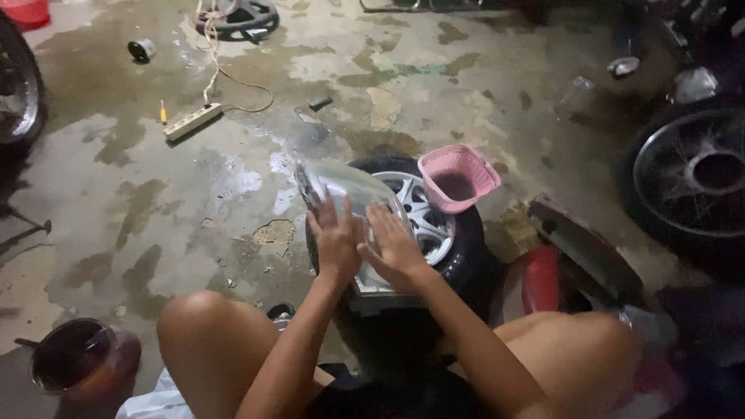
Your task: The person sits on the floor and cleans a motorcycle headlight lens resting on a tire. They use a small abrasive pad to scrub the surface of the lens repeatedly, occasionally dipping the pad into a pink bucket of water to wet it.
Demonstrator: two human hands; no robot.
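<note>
**Both hands flat on a silver panel, on a stained workshop floor**

We start at the far left, where a dark motorcycle wheel [17, 85] cuts into the edge and a red tub [27, 11] sits in the top corner. Low down we find a dark bowl [74, 358] on the concrete floor [155, 202], which is grey, patchy and wet in places. Further up lie a white power strip [192, 121] with its cord trailing away, a small round can [142, 50] and a black wheel-like part [240, 17].

At the centre, between our bare knees, we hold a curved silver panel [341, 186] upright against a small tyre with a silver rim [434, 225]. Our left hand [335, 237] lies flat on the panel, fingers spread wide; the grip closes on nothing. Our right hand [394, 247] presses beside it the same way, open-palmed, the two hands nearly touching.

A pink basket [459, 178] rests on the tyre's upper right. Beyond it we see a red bodywork piece [543, 275], then a large spoked wheel [694, 174] in shadow at the far right.
</note>
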